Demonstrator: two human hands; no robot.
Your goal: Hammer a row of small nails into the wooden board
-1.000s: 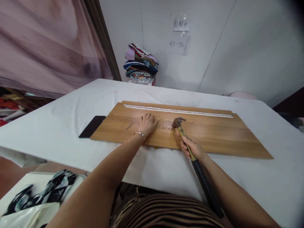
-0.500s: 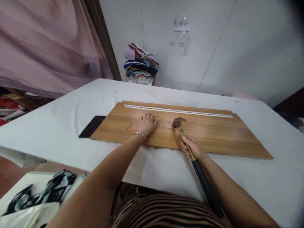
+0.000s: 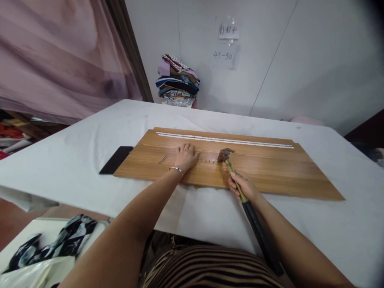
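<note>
My right hand (image 3: 243,185) grips a claw hammer (image 3: 234,173) by its yellow and black handle. The rusty hammer head is at the board's middle, by the right end of a row of several small nails (image 3: 209,161). Flat on the wooden board (image 3: 279,172) rests my left hand (image 3: 186,157), fingers spread, just left of that row. A bracelet (image 3: 175,169) circles my left wrist. Several loose nails (image 3: 163,159) lie on the board to the left of my left hand.
Two white measuring strips (image 3: 225,140) run along the board's far side. A black flat piece (image 3: 115,160) sticks out at the board's left. The white-covered table (image 3: 90,140) carries the board. Folded clothes (image 3: 178,82) are stacked by the wall. Patterned cloth (image 3: 64,240) lies at lower left.
</note>
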